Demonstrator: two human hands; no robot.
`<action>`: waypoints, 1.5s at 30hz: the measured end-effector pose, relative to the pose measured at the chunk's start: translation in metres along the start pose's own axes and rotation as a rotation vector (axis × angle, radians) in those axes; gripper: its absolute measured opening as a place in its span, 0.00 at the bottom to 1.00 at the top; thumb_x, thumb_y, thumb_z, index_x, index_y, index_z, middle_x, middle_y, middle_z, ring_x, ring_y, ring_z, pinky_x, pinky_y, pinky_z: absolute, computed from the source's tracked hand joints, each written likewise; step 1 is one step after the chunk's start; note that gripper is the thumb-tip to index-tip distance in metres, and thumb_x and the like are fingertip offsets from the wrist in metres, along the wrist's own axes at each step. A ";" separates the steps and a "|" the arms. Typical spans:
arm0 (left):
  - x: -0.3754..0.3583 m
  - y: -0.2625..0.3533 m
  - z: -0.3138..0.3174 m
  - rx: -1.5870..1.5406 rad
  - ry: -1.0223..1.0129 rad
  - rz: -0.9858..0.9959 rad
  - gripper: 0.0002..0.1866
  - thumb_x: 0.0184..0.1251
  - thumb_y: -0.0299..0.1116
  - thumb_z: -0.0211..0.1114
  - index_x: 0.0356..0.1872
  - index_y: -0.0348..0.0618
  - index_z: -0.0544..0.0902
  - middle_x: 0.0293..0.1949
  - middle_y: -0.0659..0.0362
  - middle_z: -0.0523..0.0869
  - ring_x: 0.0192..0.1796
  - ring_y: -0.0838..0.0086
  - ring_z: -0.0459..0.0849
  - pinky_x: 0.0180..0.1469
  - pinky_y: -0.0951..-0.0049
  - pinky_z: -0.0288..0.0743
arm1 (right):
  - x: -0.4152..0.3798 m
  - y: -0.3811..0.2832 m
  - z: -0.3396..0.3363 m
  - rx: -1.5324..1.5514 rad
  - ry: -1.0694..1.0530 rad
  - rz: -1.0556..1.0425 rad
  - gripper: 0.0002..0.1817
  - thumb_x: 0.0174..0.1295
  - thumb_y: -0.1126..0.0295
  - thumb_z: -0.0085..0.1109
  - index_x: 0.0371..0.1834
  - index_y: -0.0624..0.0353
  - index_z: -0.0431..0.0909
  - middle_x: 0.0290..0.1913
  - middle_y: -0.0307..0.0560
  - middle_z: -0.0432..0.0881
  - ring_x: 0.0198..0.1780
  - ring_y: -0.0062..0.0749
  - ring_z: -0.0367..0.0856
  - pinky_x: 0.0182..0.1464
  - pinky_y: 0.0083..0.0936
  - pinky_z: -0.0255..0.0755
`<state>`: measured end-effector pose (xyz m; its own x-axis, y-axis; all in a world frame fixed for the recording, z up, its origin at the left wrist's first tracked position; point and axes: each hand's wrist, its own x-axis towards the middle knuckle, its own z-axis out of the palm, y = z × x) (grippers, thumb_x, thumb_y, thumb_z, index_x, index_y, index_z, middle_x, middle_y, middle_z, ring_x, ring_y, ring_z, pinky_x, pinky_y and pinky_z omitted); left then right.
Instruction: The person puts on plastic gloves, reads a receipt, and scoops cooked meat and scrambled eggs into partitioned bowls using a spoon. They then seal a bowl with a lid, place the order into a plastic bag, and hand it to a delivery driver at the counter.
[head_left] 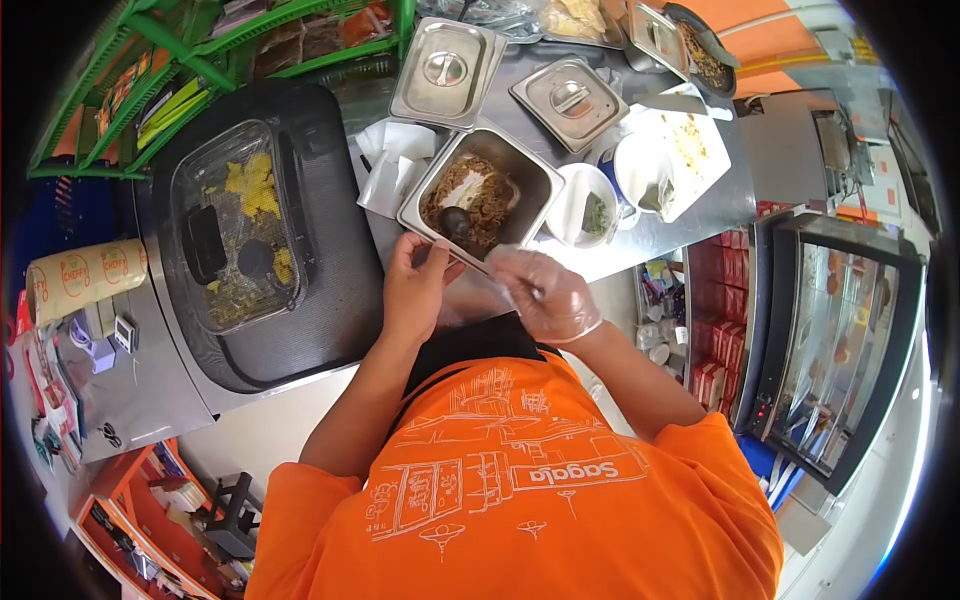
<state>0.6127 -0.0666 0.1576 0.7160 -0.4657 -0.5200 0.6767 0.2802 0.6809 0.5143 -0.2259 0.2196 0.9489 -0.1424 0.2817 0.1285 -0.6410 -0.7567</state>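
Observation:
A deep metal food pan (535,165) holds brown shredded filling (490,200) with a white creamy patch on top. A dark round ladle head (456,222) rests in the filling. My left hand (418,285) is bare, its thumb and fingers closed on the pan's near rim. Over my right hand (548,295) is a clear plastic glove; its fingers are curled at the pan's near right corner, and the fingertips are partly hidden. Beside the pan on the right stands a white tub (584,208) with dark green contents.
Metal lids (448,70) (570,100) lie behind the pan. To the right are another white tub (640,170), a white cutting board (700,150) with crumbs and a knife (672,102). A clear-lidded container (240,225) of yellow food sits left, near green shelving (190,60).

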 end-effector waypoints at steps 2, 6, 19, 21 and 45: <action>-0.002 0.000 0.000 0.016 0.012 0.003 0.08 0.75 0.28 0.60 0.49 0.40 0.72 0.47 0.58 0.81 0.46 0.75 0.83 0.52 0.69 0.85 | 0.004 0.012 -0.002 -0.081 0.142 -0.068 0.15 0.61 0.83 0.65 0.50 0.61 0.80 0.46 0.53 0.87 0.49 0.46 0.87 0.51 0.33 0.80; -0.007 -0.003 0.003 0.047 0.009 0.019 0.09 0.75 0.29 0.62 0.49 0.40 0.73 0.45 0.58 0.82 0.46 0.75 0.84 0.50 0.72 0.84 | -0.002 0.017 0.011 -0.049 0.137 -0.086 0.11 0.64 0.80 0.62 0.49 0.62 0.79 0.45 0.54 0.86 0.43 0.46 0.87 0.46 0.31 0.81; -0.034 -0.008 0.004 0.217 0.019 0.089 0.09 0.76 0.28 0.60 0.52 0.40 0.73 0.50 0.57 0.81 0.48 0.74 0.83 0.54 0.71 0.83 | -0.013 -0.010 0.010 0.865 0.504 0.998 0.12 0.74 0.69 0.54 0.46 0.70 0.80 0.34 0.49 0.86 0.34 0.24 0.84 0.40 0.19 0.78; -0.037 -0.010 0.008 0.227 0.035 0.105 0.10 0.76 0.28 0.60 0.52 0.39 0.73 0.50 0.56 0.80 0.49 0.74 0.83 0.54 0.71 0.83 | -0.016 -0.010 0.011 0.871 0.491 0.994 0.12 0.74 0.70 0.54 0.45 0.70 0.80 0.34 0.49 0.86 0.34 0.24 0.83 0.41 0.18 0.77; -0.051 -0.019 0.005 0.213 0.054 0.127 0.10 0.75 0.27 0.60 0.51 0.38 0.72 0.50 0.54 0.80 0.49 0.73 0.83 0.57 0.71 0.82 | -0.041 0.022 0.017 0.339 0.275 0.264 0.10 0.70 0.75 0.58 0.50 0.67 0.79 0.46 0.53 0.86 0.50 0.37 0.86 0.53 0.30 0.80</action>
<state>0.5619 -0.0526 0.1738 0.8047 -0.3914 -0.4465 0.5337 0.1472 0.8328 0.4829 -0.2217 0.1814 0.8565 -0.4890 0.1650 0.0240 -0.2816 -0.9592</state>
